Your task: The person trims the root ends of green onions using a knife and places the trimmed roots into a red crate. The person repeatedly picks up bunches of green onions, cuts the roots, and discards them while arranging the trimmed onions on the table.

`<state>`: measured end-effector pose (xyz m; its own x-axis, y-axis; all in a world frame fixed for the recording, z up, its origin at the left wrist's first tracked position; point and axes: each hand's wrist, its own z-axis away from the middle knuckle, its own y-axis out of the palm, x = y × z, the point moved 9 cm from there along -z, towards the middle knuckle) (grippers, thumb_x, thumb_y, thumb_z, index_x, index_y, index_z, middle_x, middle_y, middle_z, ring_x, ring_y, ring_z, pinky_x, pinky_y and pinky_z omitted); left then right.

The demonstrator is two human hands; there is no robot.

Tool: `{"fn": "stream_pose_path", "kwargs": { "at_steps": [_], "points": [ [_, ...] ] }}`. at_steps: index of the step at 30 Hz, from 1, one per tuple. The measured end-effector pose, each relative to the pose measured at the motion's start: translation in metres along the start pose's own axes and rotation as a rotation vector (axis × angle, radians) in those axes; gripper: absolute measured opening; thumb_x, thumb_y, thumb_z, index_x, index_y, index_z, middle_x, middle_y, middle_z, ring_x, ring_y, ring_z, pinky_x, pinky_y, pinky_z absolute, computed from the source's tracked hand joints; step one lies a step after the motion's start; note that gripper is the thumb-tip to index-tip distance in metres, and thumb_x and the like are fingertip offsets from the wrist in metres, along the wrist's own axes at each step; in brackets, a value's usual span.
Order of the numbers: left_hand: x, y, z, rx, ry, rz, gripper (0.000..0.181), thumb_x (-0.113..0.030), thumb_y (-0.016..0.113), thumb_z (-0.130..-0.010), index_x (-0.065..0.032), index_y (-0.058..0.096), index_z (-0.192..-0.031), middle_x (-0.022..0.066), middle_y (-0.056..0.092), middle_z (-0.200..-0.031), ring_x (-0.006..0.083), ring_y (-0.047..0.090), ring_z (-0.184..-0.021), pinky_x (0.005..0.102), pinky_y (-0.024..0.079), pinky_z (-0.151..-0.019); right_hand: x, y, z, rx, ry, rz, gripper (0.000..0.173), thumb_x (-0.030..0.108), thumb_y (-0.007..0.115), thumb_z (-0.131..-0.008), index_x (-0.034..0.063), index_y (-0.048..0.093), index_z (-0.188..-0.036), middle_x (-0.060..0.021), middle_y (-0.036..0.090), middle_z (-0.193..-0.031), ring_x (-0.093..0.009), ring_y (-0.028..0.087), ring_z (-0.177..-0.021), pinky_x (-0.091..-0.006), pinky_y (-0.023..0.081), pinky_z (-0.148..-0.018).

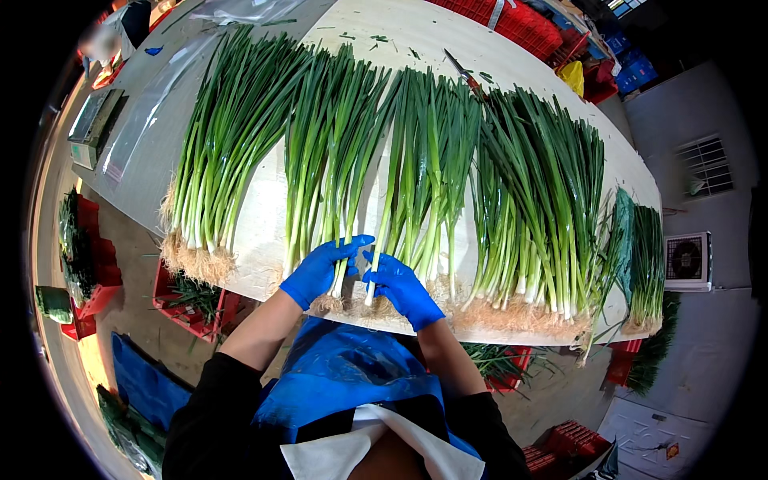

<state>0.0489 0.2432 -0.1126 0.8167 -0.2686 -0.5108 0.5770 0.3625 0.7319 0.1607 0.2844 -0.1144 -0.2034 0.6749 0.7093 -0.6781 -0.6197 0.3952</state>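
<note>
Both hands wear blue gloves at the near edge of a pale table. My left hand is around the white stems of a few green onions, just above their roots. Between the fingers of my right hand is a single green onion stalk, its white end pointing towards me. Several piles lie side by side, leaves pointing away: a thick green onion pile at left, a looser one beyond my right hand, and a large one at right. Stringy roots line the near edge.
A knife with a reddish handle lies behind the piles, among leaf scraps. Clear plastic sheeting and a scale-like box are at left. Red crates with greens stand below the table. Another person is at the far left.
</note>
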Motion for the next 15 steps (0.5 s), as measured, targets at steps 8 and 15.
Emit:
{"fn": "stream_pose_path", "kwargs": {
  "at_steps": [8,15],
  "points": [
    [-0.001,-0.012,0.001,-0.044,0.041,0.011,0.050,-0.010,0.059,-0.088,0.0028,0.042,-0.133,0.0098,0.064,-0.095,0.0176,0.064,-0.084,0.0299,0.054,-0.078,-0.017,0.007,-0.008,0.102,0.017,-0.188,0.044,0.007,0.062,-0.084,0.0021,0.050,-0.125,-0.0104,0.061,-0.107,-0.021,0.061,-0.094,-0.0318,0.052,-0.079],
    [-0.002,-0.012,0.004,0.006,0.010,0.039,0.044,-0.010,0.054,-0.092,0.0040,0.043,-0.132,0.0142,0.062,-0.108,0.0215,0.063,-0.097,0.0334,0.053,-0.087,-0.020,0.010,-0.016,0.029,0.086,-0.336,0.034,0.009,0.061,-0.086,-0.0001,0.052,-0.118,-0.0092,0.063,-0.098,-0.018,0.063,-0.082,-0.0283,0.052,-0.070]
  ]
}}
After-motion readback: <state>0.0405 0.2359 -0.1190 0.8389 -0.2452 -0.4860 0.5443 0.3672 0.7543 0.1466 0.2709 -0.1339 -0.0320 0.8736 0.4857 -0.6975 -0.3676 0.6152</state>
